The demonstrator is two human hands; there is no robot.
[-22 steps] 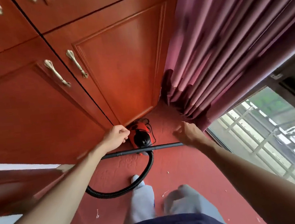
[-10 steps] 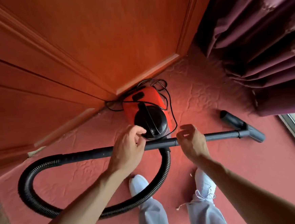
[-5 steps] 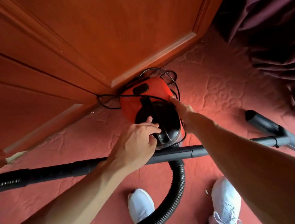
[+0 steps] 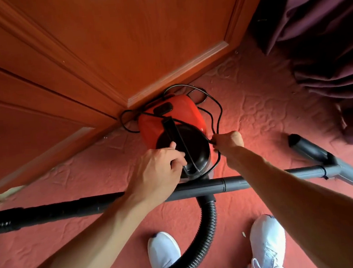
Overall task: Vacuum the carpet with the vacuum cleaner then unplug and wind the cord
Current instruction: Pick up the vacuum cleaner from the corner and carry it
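Against the foot of a wooden cabinet (image 4: 122, 43), on the red patterned carpet (image 4: 264, 110), a red canister vacuum cleaner (image 4: 171, 115) with a black domed front sits at centre; a person bends over it, both bare arms reaching down; the left hand (image 4: 155, 173) rests on the near left of the dome, its fingers curled against the black carrying handle (image 4: 177, 142), though whether they grip it cannot be told; the right hand (image 4: 227, 141), just right of the dome, pinches the thin black power cord (image 4: 216, 109) with clenched fingers; the cord loops loosely over and behind the red body and down its right side; a black wand (image 4: 207, 187) lies across the carpet near the person, under both forearms, ending at right in a floor nozzle (image 4: 330, 162); a ribbed black hose (image 4: 208, 226) curves from the canister's near end towards two white trainers (image 4: 266, 239); a dark purple curtain (image 4: 321, 27) hangs at far right.
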